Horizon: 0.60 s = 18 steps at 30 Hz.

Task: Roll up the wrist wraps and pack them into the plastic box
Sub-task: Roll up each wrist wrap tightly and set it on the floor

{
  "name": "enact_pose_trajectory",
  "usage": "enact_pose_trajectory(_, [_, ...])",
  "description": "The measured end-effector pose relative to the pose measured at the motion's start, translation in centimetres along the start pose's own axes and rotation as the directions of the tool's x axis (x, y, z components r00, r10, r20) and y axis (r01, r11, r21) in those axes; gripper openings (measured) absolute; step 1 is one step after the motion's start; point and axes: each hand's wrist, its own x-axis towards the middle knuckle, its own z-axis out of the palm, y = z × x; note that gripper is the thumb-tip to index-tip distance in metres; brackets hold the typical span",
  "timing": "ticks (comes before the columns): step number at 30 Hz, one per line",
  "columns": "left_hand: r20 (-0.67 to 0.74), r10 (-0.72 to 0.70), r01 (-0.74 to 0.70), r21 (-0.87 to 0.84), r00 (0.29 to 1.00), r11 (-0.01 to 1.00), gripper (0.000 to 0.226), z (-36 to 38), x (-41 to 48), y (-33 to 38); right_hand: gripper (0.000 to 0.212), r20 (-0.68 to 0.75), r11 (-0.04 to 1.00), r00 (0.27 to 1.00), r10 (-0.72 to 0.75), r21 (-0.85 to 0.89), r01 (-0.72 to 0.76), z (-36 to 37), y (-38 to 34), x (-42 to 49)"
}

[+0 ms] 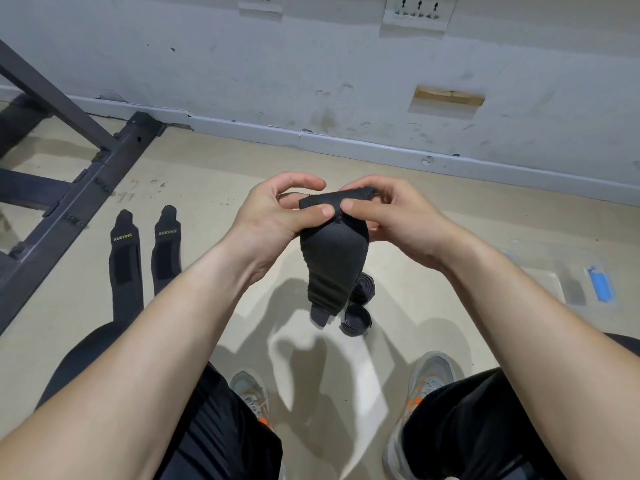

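A black wrist wrap [330,258] hangs in the air between my hands, its lower end dangling toward the floor. My left hand [273,216] pinches its top edge with the thumb on the front. My right hand [388,216] pinches the same top edge from the right. Two rolled black wraps [356,318] lie on the floor just behind the hanging one. Two unrolled black wraps [126,258] with yellow lettering lie flat on the floor at the left. The clear plastic box [550,268] with a blue latch sits on the floor at the right.
A dark metal frame [86,181] crosses the floor at the left. A grey wall [311,81] with a baseboard runs behind. My knees and grey shoes [433,372] are at the bottom of the view.
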Motion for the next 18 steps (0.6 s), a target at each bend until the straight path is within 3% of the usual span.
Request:
enact_pose_trajectory(4, [-0.053,-0.021,0.026,0.097,0.998,0.995,0.028,-0.02,0.20,-0.29,0.016,-0.076,0.996,0.993,-0.089,-0.030,0.087,0.14,0.22,-0.06])
enact_pose_trajectory(7, [0.041,-0.037,0.028,0.190,0.998,0.981,0.014,0.15,0.28,-0.26,0.016,-0.133,0.989,0.980,-0.145,-0.042,0.141,0.26,0.64,0.14])
enact_pose_trajectory(11, [0.099,-0.037,0.033,0.050,0.994,0.998,0.012,0.32,0.11,-0.08,0.023,-0.144,0.981,0.971,-0.193,-0.066,0.185,0.17,0.43,0.01])
enact_pose_trajectory(15, [0.090,-0.032,0.033,-0.012,0.995,0.999,0.016,0.44,0.09,-0.45,0.024,-0.126,0.985,0.979,-0.159,-0.090,0.148,0.08,0.24,0.07])
enact_pose_trajectory(18, [0.040,-0.010,0.008,0.041,0.999,0.999,0.018,0.80,0.18,-0.91,0.014,-0.059,0.999,0.998,-0.024,-0.050,0.021,0.30,0.20,-0.04])
